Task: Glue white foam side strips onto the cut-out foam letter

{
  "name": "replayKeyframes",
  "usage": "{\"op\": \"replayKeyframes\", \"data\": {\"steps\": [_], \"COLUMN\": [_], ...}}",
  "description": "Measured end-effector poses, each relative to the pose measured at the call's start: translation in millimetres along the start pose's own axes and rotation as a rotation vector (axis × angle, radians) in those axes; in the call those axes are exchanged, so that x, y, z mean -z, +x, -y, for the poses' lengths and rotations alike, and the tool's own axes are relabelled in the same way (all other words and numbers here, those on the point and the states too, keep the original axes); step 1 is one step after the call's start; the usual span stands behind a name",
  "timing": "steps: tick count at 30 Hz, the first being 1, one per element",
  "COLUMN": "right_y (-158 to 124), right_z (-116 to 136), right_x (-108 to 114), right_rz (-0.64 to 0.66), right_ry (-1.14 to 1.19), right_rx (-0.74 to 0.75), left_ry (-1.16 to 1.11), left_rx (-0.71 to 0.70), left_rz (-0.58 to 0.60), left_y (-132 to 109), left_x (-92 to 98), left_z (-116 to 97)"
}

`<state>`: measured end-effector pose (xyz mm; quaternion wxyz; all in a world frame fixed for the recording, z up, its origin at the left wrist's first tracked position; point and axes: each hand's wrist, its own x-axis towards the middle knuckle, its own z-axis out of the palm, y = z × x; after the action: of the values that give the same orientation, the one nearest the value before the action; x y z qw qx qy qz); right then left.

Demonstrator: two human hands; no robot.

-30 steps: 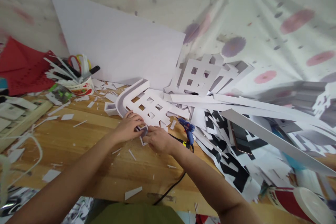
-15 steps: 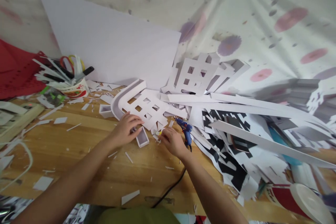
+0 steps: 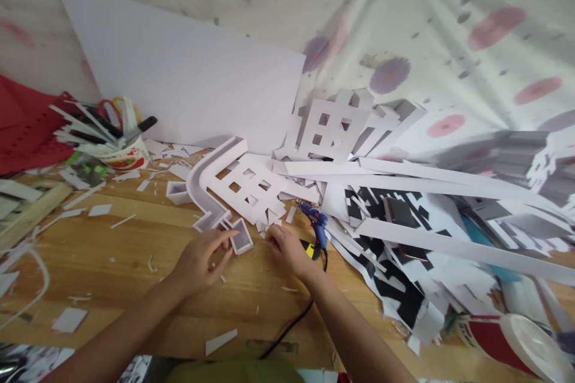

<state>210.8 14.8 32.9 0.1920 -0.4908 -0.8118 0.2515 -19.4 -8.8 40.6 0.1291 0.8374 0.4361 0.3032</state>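
My left hand (image 3: 204, 257) is open, its thumb and fingers apart, beside the small open end box (image 3: 243, 239) of a white curved channel piece (image 3: 197, 182). Its index fingertip is at the box's edge; whether it touches, I cannot tell. My right hand (image 3: 285, 246) is closed low over the wood, fingers curled beside small white scraps (image 3: 262, 227). What it holds, if anything, is hidden. A yellow and black object (image 3: 309, 249) shows by its wrist, its kind unclear. Just right lies a blue hot glue gun (image 3: 318, 224). A white panel with square holes (image 3: 247, 187) lies behind.
A tub (image 3: 130, 155) of scissors and strips stands at the left back. White strips (image 3: 404, 182) and black-and-white sheets (image 3: 399, 287) cover the right side. The glue gun's black cord (image 3: 291, 326) runs to the front edge. A red and white cup (image 3: 507, 341) lies front right.
My left hand has drawn back and down from the channel piece, exposing its lower end. My right hand has shifted slightly down and left; the yellow and black object now shows by its wrist.
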Motion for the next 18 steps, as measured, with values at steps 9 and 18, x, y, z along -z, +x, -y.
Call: {"op": "replayKeyframes", "data": {"steps": [9,18], "right_y": [12.1,20.9], "right_z": [20.3,16.5], "right_x": [-11.8,-19.9], "right_rz": [0.243,0.307], "right_ry": [-0.228,-0.361], "right_rx": [-0.067,0.051], "left_ry": [0.139,0.336], "left_rx": [0.134,0.378], "left_rz": [0.286,0.558], "left_y": [1.4,24.7], "left_x": [-20.8,-14.3], "left_z": [-7.2,-22.8]}}
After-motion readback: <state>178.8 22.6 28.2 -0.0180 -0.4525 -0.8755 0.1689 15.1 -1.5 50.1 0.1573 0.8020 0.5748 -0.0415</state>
